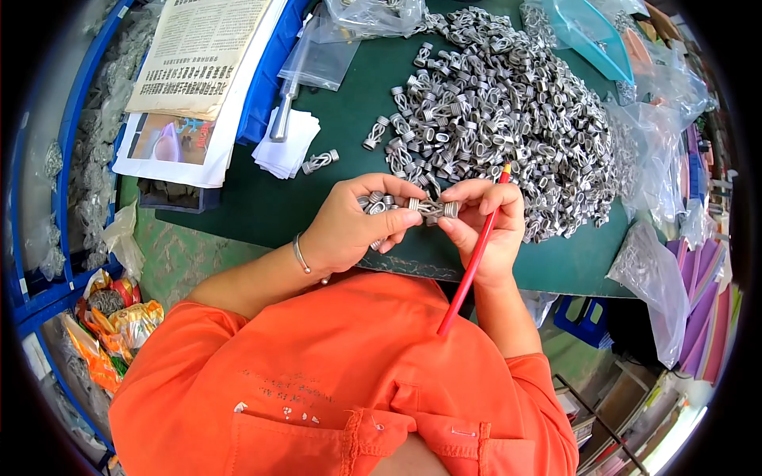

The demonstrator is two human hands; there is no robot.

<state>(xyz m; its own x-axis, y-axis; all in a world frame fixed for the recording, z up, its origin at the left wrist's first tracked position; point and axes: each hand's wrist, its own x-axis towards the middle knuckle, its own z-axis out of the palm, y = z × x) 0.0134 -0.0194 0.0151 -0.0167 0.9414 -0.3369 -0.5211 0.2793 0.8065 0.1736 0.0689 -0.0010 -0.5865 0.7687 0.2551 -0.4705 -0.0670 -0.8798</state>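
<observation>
Between my two hands, just off the table's near edge, is a small grey metal fitting [431,209] with ribbed collars and twisted loops. The thumb and fingers of my left hand [349,222] pinch its left end. Several more such fittings [376,203] are tucked within that hand's curled fingers. My right hand [498,226] pinches the other end. A red pencil [475,262] also rests in my right hand, its tip pointing away and its blunt end by my orange shirt. Beyond my hands spreads a large heap of similar metal fittings [508,111].
One loose fitting [321,162] lies left of the heap, beside white paper slips [295,147] with a metal-shafted tool [282,115] on top. Left stand a blue bin [268,71] and printed papers [190,63]. A turquoise scoop-like tray [587,36] and clear plastic bags [655,119] flank the right.
</observation>
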